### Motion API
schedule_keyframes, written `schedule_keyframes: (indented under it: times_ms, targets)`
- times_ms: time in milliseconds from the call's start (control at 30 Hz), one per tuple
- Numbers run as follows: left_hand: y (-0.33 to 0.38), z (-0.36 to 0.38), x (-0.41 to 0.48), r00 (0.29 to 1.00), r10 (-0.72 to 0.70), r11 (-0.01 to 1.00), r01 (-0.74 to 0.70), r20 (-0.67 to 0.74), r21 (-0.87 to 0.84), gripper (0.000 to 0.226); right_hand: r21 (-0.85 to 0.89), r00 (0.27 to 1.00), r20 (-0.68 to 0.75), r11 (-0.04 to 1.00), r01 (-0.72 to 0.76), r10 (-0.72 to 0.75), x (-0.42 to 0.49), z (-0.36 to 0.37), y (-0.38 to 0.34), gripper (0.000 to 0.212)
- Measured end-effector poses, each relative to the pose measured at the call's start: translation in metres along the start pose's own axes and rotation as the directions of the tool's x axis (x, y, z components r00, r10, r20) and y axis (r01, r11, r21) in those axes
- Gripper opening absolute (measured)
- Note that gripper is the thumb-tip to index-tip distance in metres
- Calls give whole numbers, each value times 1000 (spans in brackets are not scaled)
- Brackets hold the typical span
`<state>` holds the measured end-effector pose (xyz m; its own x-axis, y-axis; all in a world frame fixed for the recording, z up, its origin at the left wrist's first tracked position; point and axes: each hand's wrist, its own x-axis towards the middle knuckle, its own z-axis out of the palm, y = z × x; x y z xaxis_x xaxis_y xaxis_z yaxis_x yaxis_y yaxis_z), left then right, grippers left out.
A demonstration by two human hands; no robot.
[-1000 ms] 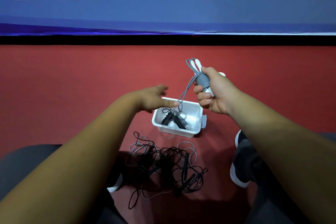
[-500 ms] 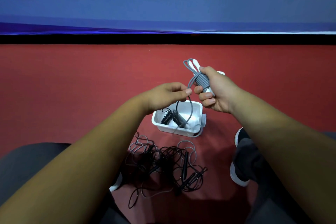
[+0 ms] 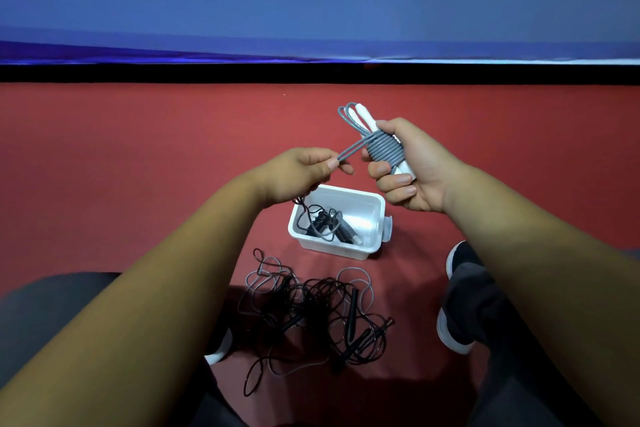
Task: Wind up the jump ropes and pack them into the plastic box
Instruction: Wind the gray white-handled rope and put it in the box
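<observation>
My right hand (image 3: 414,168) grips a grey jump rope (image 3: 382,149) coiled tightly round its white handles, held above the floor. My left hand (image 3: 304,173) pinches the short loose end loop of that grey rope, pulled taut to the left of the coil. Below both hands, a white plastic box (image 3: 372,215) stands on the red floor with a wound black jump rope (image 3: 327,224) inside. Nearer to me lies a tangled pile of black and grey jump ropes (image 3: 311,315).
My two legs in dark trousers flank the pile, with a black-and-white shoe (image 3: 457,298) right of it and a white shoe toe (image 3: 218,347) to its left. A blue banner wall (image 3: 311,17) with a black base strip bounds the red floor at the back.
My left hand closed on the grey rope's hanging end and drew it up out of the box toward the coil. The slack is gone and the coil has more turns.
</observation>
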<state>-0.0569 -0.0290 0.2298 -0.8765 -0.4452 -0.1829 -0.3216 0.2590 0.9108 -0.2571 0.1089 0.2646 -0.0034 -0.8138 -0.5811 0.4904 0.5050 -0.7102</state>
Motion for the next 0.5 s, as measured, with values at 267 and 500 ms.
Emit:
schedule_keyframes:
  times_ms: [267, 500]
  targets:
    - [4, -7, -5, 999, -17, 998, 14, 46, 68, 25, -145, 967, 231, 986, -78, 111, -11, 9, 6, 49]
    - [9, -14, -8, 997, 22, 959, -1, 73, -283, 17, -310, 890, 351, 933, -183, 291, -18, 11, 6, 54]
